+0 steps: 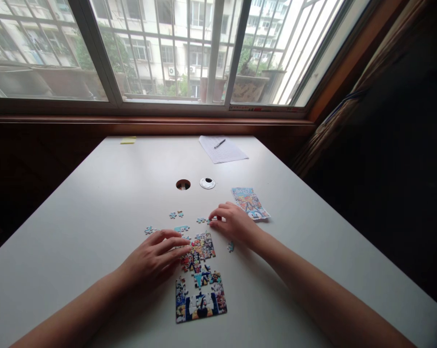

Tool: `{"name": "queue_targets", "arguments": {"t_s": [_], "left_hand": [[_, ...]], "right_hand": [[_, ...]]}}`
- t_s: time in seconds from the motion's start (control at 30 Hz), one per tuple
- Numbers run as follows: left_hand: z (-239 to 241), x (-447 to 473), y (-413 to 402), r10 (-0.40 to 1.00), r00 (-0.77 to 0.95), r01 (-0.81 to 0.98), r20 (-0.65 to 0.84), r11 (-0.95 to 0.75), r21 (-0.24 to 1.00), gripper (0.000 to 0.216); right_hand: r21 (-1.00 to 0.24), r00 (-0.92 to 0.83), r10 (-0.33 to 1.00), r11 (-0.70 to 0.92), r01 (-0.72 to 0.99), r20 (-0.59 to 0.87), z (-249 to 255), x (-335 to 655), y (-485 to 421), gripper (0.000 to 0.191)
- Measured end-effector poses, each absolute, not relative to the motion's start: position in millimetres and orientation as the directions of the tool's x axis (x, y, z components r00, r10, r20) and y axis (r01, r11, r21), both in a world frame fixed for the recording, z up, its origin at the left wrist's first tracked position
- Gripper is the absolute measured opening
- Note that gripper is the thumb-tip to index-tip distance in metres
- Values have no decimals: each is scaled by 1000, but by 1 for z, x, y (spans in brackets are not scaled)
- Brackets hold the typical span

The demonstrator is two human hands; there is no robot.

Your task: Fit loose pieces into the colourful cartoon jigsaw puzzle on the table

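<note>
A partly joined jigsaw puzzle (204, 309) lies in front of me, with a large lower section and a crowded, colourful upper section (206, 245) joined unevenly with gaps. My left hand (158, 253) is stretched out at the left side of the upper section, its fingertips touching or just over the edge. Beyond it my right hand (235, 221) pinches a small light-blue puzzle piece (209, 221), partly hidden by the fingers. Beside that are loose light-blue pieces (200, 220). A short joined strip (182, 228) lies above the upper section.
More loose pieces (173, 215) lie further back, others (148, 230) by my left hand and one (230, 247) below my right wrist. The picture sheet (250, 203) is at the right. Behind are a cable hole (183, 184), its cover (207, 183), paper (222, 151), a pen (219, 143) and yellow notes (128, 140).
</note>
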State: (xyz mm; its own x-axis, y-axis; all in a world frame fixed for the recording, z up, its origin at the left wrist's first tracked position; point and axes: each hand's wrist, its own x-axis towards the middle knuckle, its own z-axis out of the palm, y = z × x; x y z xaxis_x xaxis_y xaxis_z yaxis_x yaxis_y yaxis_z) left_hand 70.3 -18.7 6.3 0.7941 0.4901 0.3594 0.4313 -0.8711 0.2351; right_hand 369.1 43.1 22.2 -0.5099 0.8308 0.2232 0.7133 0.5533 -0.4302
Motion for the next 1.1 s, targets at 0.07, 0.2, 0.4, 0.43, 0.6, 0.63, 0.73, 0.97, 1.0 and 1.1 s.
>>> {"name": "queue_targets", "arguments": {"t_s": [0.07, 0.2, 0.4, 0.43, 0.6, 0.63, 0.73, 0.97, 1.0, 1.1], "left_hand": [[7, 71, -20, 473, 819, 436, 326, -881, 185, 51], [8, 72, -18, 462, 832, 443, 306, -886, 134, 50], [10, 75, -18, 464, 831, 437, 305, -886, 158, 49], [10, 76, -18, 462, 832, 433, 308, -887, 161, 49], [10, 76, -19, 462, 833, 431, 305, -887, 166, 49], [10, 76, -19, 464, 833, 434, 303, -886, 165, 49], [9, 76, -19, 466, 831, 438, 303, -885, 159, 49], [10, 76, -18, 457, 827, 431, 328, -889, 151, 46], [10, 76, -18, 457, 830, 434, 319, -889, 145, 46], [9, 75, -18, 459, 843, 441, 280, -889, 128, 47]], "right_hand": [[-469, -480, 849, 523, 712, 220, 22, 364, 45, 4], [-526, -449, 868, 489, 696, 213, 20, 357, 46, 4], [-526, -479, 841, 534, 662, 250, 12, 361, 47, 9], [-521, -483, 837, 541, 661, 257, 12, 362, 47, 9], [-496, -483, 827, 561, 663, 288, 10, 362, 46, 10], [-489, -487, 823, 566, 663, 292, 10, 361, 46, 10], [-473, -496, 817, 576, 667, 296, 11, 360, 46, 9], [-472, -483, 814, 580, 664, 321, 11, 370, 46, 12], [-468, -479, 811, 585, 663, 336, 11, 371, 46, 13], [-449, -477, 799, 601, 662, 366, 10, 373, 44, 15]]}}
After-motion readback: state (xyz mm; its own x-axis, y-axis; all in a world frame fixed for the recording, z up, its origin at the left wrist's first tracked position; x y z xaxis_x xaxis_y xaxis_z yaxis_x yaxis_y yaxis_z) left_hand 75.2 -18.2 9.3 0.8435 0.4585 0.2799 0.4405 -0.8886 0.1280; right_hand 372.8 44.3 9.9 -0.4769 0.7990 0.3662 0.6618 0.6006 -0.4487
